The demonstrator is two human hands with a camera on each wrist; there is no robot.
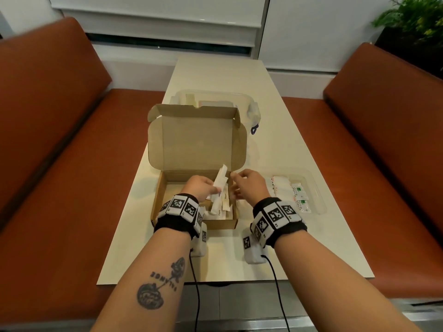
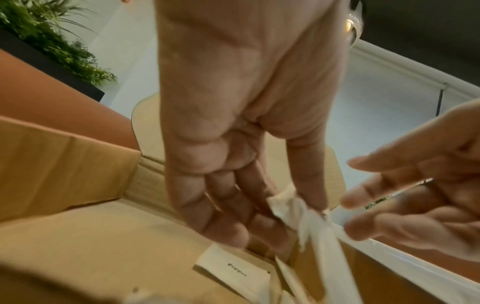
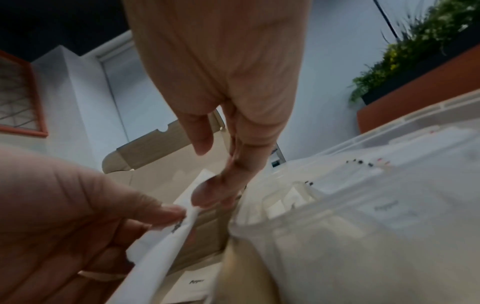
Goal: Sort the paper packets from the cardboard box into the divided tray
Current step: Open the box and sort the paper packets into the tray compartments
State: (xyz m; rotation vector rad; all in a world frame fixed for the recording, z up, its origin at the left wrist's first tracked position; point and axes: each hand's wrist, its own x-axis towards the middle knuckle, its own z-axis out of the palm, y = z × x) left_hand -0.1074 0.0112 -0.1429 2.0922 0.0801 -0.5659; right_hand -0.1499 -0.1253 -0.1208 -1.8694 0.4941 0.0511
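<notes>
An open cardboard box (image 1: 158,200) stands on the table's near half, its lid raised. My left hand (image 1: 202,188) is over the box and grips a bunch of white paper packets (image 1: 221,184) between thumb and fingers (image 2: 310,185). The bunch (image 2: 314,228) hangs down into the box. My right hand (image 1: 248,185) hovers just right of the bunch with its fingers (image 3: 207,191) extended beside the packets (image 3: 166,246); it holds nothing. More packets (image 2: 233,269) lie on the box floor. The clear divided tray (image 1: 316,188) sits right of the box and holds white packets (image 1: 282,190) and green-printed ones (image 1: 299,198).
A clear lidded container (image 1: 215,98) stands behind the box lid. Orange bench seats (image 1: 60,164) flank the cream table (image 1: 275,130) on both sides. A plant (image 1: 417,17) is at the far right. Cables hang from both wrists over the near table edge.
</notes>
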